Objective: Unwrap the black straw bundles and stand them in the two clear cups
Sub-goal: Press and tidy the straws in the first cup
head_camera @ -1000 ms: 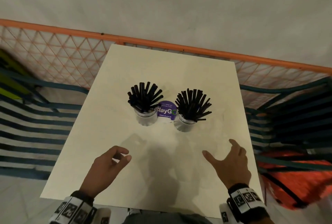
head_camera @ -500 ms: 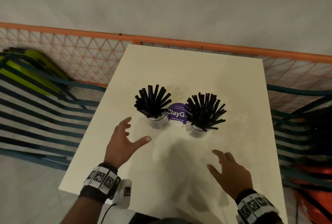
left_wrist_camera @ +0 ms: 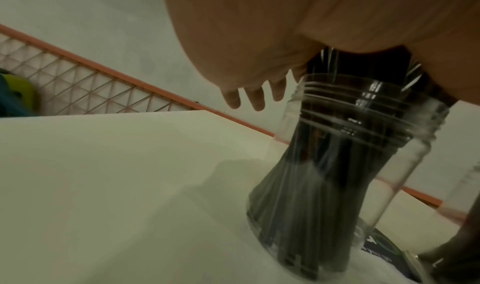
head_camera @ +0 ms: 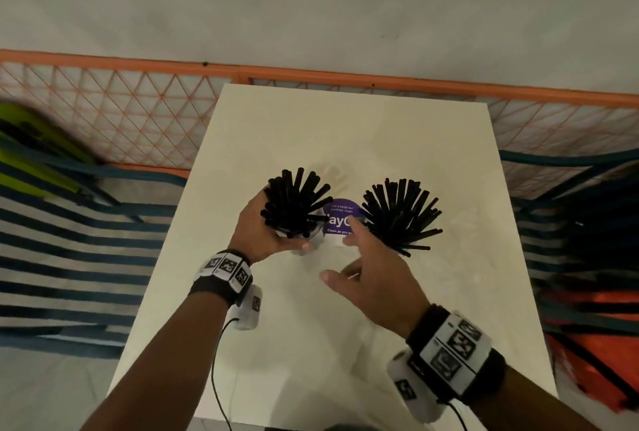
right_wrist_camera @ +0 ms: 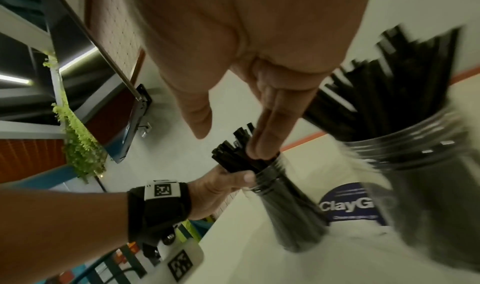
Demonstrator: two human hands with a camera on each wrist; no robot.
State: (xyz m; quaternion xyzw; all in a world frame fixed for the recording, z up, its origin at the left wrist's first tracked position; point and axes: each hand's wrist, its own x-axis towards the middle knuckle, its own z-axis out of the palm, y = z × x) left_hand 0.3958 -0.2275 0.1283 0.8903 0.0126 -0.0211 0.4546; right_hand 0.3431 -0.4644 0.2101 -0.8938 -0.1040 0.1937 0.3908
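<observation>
The right hand (head_camera: 371,275) is hovering over the counter (head_camera: 311,354) with fingers spread, holding nothing, a fingertip reaching toward the purple sticker (head_camera: 340,219). Beyond it, the left hand (head_camera: 257,233) is curling around the left cup (left_wrist_camera: 345,165) just under its rim. Both clear cups are standing with black straws (head_camera: 297,202) fanned out, the right cup's straws (head_camera: 403,214) likewise. Judging from this, a hasty tug is risking tipping the top-heavy cup, and the right hand may be brushing straws out

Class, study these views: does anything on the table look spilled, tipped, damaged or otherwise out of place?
Nothing stands out. Both clear cups, the left cup and the right cup, stand upright on the table with black straws fanned inside. The left hand grips the left cup.
</observation>
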